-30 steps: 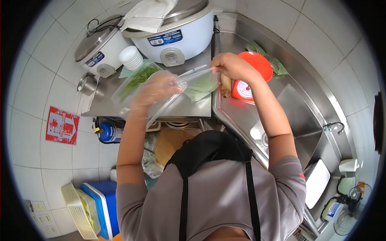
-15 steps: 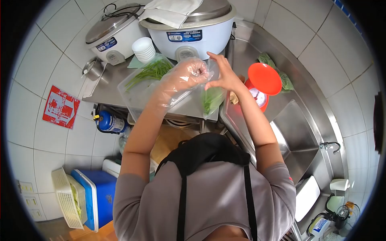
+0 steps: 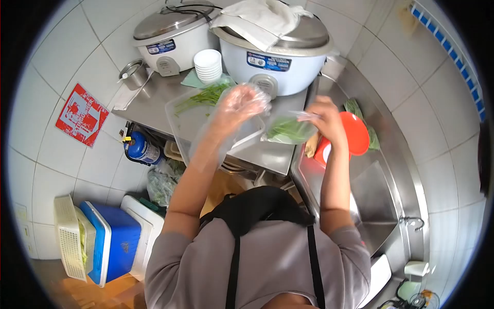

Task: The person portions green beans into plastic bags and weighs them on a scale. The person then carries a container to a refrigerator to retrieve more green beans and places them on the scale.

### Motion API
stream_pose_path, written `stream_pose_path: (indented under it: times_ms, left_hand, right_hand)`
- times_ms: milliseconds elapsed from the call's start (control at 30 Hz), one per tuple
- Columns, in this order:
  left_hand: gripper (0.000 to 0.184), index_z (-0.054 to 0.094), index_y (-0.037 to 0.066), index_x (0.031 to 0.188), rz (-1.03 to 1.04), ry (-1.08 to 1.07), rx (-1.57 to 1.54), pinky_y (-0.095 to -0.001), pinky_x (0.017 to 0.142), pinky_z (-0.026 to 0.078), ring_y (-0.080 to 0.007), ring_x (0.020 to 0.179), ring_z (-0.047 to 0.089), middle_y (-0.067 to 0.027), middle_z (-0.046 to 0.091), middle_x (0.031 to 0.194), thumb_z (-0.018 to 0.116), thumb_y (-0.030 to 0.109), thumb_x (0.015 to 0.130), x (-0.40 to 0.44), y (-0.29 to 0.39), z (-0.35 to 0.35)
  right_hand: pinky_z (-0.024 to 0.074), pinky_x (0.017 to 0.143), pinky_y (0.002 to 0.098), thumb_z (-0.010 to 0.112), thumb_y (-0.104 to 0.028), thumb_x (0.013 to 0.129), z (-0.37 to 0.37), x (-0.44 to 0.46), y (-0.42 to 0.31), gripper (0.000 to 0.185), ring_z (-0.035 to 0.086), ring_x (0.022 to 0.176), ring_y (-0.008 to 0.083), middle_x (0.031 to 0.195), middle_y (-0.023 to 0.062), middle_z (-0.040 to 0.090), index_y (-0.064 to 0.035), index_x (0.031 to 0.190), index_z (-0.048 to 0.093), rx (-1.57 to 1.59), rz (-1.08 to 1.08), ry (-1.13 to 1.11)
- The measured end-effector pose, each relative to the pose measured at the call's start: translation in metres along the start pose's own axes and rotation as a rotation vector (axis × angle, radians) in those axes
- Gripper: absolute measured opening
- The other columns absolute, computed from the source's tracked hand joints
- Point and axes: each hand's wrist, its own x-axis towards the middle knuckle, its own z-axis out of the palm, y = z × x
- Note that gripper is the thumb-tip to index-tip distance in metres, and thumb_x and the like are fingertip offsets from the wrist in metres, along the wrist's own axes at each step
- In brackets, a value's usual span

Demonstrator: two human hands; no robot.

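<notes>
My left hand (image 3: 241, 105), in a loose clear plastic glove, is raised above the steel counter with its fingers curled; motion blur and the glove hide what it may hold. My right hand (image 3: 325, 114) pinches the top edge of a clear plastic bag (image 3: 289, 130) with cut green vegetables inside. To the left, a clear tray (image 3: 181, 119) holds long green stalks (image 3: 201, 98). Just right of the bag, partly behind my right hand and forearm, is a red scale (image 3: 355, 134) with a round pan.
Two rice cookers (image 3: 285, 77) (image 3: 177, 47) stand at the back, with stacked white bowls (image 3: 208, 64) before them. A metal pot (image 3: 135, 74) is at the left edge. The steel sink (image 3: 374, 193) lies right, with wrapped greens (image 3: 371, 138) behind the scale. A blue cooler (image 3: 121, 239) stands lower left.
My right hand was open beside my left; it has moved right and now pinches the bag's top. The bag has come away from my left hand. The view has shifted.
</notes>
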Motion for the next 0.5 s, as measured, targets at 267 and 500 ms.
stream_pose_path:
  times_ms: [267,500]
  left_hand:
    - [0.019,0.054,0.001,0.096,-0.186,0.343,0.111,-0.0246,0.065,0.046,-0.013,0.068,0.057,-0.0062,0.057,0.081,0.054,0.015,0.084,-0.039,0.015,-0.04]
    - [0.027,0.054,0.0,0.104,-0.15,0.456,0.05,-0.0234,0.062,0.047,-0.013,0.067,0.058,-0.0076,0.057,0.088,0.056,0.016,0.083,-0.068,0.015,-0.067]
  right_hand:
    - [0.037,0.053,0.0252,0.062,-0.002,0.072,0.009,0.003,-0.033,0.003,0.045,0.055,0.0189,0.06,0.0081,0.05,-0.0023,0.073,0.06,-0.047,0.322,0.543]
    - [0.0375,0.05,0.0312,0.063,-0.019,0.078,0.056,-0.043,0.015,0.016,0.04,0.047,0.0286,0.055,0.0139,0.048,-0.0052,0.073,0.059,-0.188,0.371,0.026]
